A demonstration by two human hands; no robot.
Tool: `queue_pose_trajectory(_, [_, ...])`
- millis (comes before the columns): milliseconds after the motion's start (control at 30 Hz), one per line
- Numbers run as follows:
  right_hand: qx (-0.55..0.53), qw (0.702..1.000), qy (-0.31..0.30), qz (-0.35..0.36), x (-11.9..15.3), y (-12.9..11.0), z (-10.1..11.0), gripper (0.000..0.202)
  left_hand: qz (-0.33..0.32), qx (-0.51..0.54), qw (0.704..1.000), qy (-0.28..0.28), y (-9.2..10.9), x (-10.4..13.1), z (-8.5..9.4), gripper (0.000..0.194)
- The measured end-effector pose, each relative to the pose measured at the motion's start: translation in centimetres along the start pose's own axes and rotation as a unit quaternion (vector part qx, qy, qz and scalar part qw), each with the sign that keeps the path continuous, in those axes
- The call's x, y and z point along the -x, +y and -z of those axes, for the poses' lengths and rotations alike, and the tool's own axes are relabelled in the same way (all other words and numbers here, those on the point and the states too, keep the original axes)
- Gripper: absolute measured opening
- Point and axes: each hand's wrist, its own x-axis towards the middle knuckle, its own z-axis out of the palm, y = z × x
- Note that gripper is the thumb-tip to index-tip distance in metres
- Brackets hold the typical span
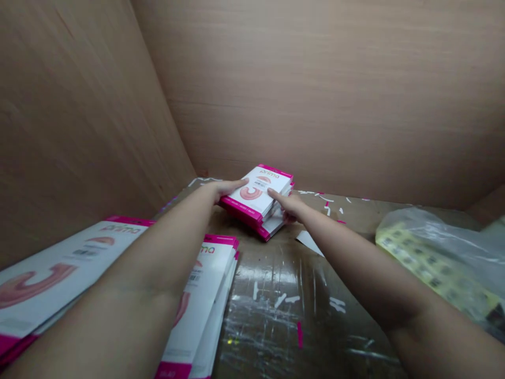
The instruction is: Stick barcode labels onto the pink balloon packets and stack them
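Note:
A small stack of white and pink packets [256, 192] lies at the far part of the table, close to the back wall. My left hand [232, 187] grips its left side, the thumb on top and the other fingers hidden. On the right side, my right hand [286, 204] has its thumb on the top packet and its fingers curled at the edge. The lower packets stick out a little unevenly. Nearer to me, another pile of the same packets [201, 305] is partly behind my left forearm, and a larger-looking pile [71, 268] lies at the far left.
Wooden panels [315, 95] rise at the back and left. A clear plastic bag [437, 258] with yellow sheets lies on the right. The brown table [272, 295] carries tape and white and pink scraps. A white piece of paper [310, 242] lies beside my right forearm.

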Motion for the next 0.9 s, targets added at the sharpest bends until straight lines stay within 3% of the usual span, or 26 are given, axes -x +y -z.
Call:
queue_pose_trajectory(133, [-0.024, 0.999, -0.027, -0.027, 0.7, 0.1, 0.2, 0.054, 0.041, 0.051, 0.991, -0.116, 0.4, -0.4, 0.1, 0.038])
queue_pose_trajectory(233, [-0.091, 0.994, -0.066, 0.000, 1.8, 0.0, -0.5, 0.041, 0.017, 0.097, 0.986, -0.133, 1.3, 1.1, -0.6, 0.032])
queue_pose_trajectory(367, [-0.187, 0.975, -0.103, 0.069, 4.8, 1.2, 0.3, 0.030, -0.062, 0.157, 0.977, -0.128, 2.1, 5.5, -3.0, 0.036])
queue_pose_trajectory(500, [-0.308, 0.927, -0.141, 0.164, 10.0, 4.0, 3.9, 0.031, -0.181, 0.214, 0.955, -0.096, 1.2, 11.9, -6.4, 0.076])
queue_pose_trajectory(633, [-0.243, 0.924, -0.151, 0.254, 17.0, 8.0, 8.8, 0.037, -0.320, 0.251, 0.891, -0.203, -1.3, 19.7, -10.2, 0.090])
queue_pose_trajectory(767, [-0.116, 0.934, -0.076, 0.329, 23.4, 13.2, 13.7, 0.051, -0.351, 0.207, 0.883, -0.232, -4.1, 26.7, -13.8, 0.097])
queue_pose_trajectory(900, [0.001, 0.937, 0.031, 0.348, 27.6, 17.7, 16.7, 0.048, -0.390, 0.191, 0.862, -0.262, -6.3, 30.4, -17.1, 0.105])
